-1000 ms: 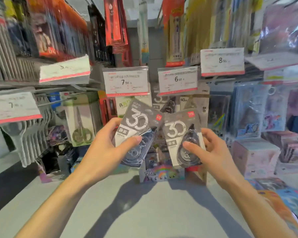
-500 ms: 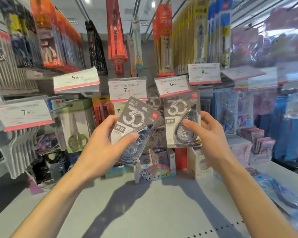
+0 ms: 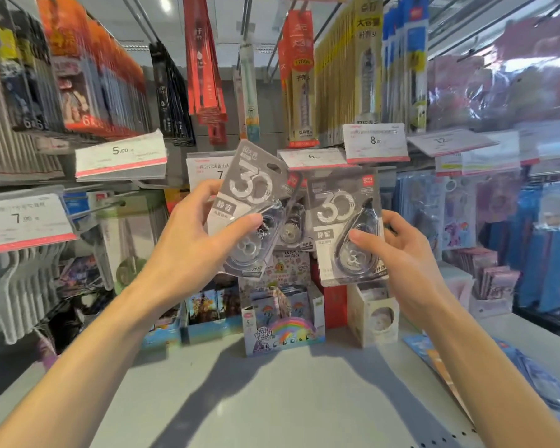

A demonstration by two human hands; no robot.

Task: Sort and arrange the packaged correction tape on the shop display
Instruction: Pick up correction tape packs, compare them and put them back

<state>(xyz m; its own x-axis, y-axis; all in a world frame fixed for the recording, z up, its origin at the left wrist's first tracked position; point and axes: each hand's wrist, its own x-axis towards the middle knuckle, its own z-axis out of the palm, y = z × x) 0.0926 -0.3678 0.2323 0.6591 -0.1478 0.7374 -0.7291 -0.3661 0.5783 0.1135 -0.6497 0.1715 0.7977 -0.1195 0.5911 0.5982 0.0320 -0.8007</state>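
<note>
Grey-carded correction tape packs sit just below the 6.00 price tag point(image 3: 311, 156), the left hand point(image 3: 188, 253) pinching a tilted pack point(image 3: 249, 202), the right hand point(image 3: 398, 253) pinching an upright pack point(image 3: 343, 227); the tilted hang-hole risks missing its hook.

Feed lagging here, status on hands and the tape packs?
Left hand grips tilted tape pack. Right hand grips upright tape pack. Neither hung yet. More packs on hook behind.
</note>
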